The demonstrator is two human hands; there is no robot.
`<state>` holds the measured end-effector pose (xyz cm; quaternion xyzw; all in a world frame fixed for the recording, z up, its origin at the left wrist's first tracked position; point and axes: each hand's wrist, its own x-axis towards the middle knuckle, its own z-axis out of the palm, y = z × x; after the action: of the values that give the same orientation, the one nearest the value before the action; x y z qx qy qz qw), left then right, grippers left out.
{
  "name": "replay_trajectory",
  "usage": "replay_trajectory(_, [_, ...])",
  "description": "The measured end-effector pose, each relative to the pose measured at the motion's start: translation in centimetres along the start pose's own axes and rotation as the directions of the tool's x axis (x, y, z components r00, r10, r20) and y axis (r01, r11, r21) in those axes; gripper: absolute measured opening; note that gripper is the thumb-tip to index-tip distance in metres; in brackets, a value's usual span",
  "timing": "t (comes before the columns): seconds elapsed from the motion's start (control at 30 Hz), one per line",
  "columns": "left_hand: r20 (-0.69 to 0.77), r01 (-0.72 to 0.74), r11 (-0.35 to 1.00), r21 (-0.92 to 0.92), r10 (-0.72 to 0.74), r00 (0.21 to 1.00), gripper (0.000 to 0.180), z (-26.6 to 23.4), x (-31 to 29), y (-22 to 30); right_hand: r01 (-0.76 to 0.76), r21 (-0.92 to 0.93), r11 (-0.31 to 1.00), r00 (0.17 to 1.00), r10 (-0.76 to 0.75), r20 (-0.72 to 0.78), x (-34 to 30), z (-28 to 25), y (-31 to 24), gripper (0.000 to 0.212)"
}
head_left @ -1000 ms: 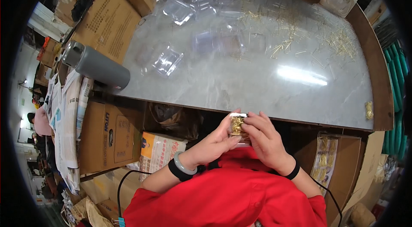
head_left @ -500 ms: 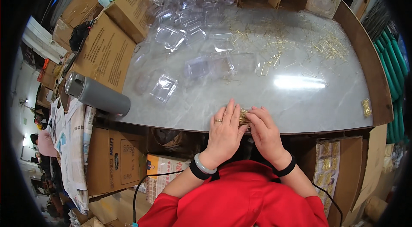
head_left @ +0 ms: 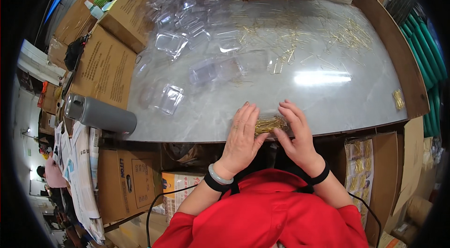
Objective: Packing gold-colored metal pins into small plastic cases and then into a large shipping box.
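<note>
A bundle of thin gold wire hooks (head_left: 269, 125) lies at the front edge of the grey tabletop (head_left: 201, 121). My left hand (head_left: 241, 133) is at the bundle's left end, with its fingers stretched out and its palm turned down. At the right end is my right hand (head_left: 297, 133), thumb and fingers spread apart around that end, thumb close to the wires. The undersides of both hands are hidden, so the exact contact cannot be seen. Neither hand is closed round the bundle.
Clear plastic boxes (head_left: 171, 44) pile up at the back left. Loose gold hooks (head_left: 349, 34) scatter over the back right, and a small hook bundle (head_left: 398, 99) lies by the right cardboard wall (head_left: 391, 37). A grey bottle (head_left: 105, 116) lies at the left edge.
My right hand has moved away from the left and its fingers have spread. More of the hook bundle shows between the hands. The whole view has shifted slightly.
</note>
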<state>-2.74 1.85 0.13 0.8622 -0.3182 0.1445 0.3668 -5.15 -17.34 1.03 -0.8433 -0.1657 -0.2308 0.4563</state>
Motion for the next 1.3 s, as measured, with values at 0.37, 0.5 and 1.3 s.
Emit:
replay_trajectory(0.37, [0.106, -0.04, 0.998, 0.054, 0.034, 0.994, 0.053, 0.1, -0.1, 0.3, -0.161, -0.167, 0.973, 0.986, 0.151, -0.07, -1.8, -1.1, -0.9, 0.034])
replay_trajectory(0.5, [0.126, -0.043, 0.997, 0.069, 0.034, 0.992, 0.052, 0.2, 0.0, 0.2, -0.061, -0.284, 0.957, 0.997, 0.043, -0.066, -0.3, -0.7, -1.0, 0.034])
replay_trajectory(1.3, [0.115, -0.047, 0.995, 0.092, 0.036, 0.993, 0.044, 0.4, 0.1, 0.1, -0.16, -0.172, 0.972, 0.987, 0.155, -0.041, -0.9, 1.0, -0.3, 0.039])
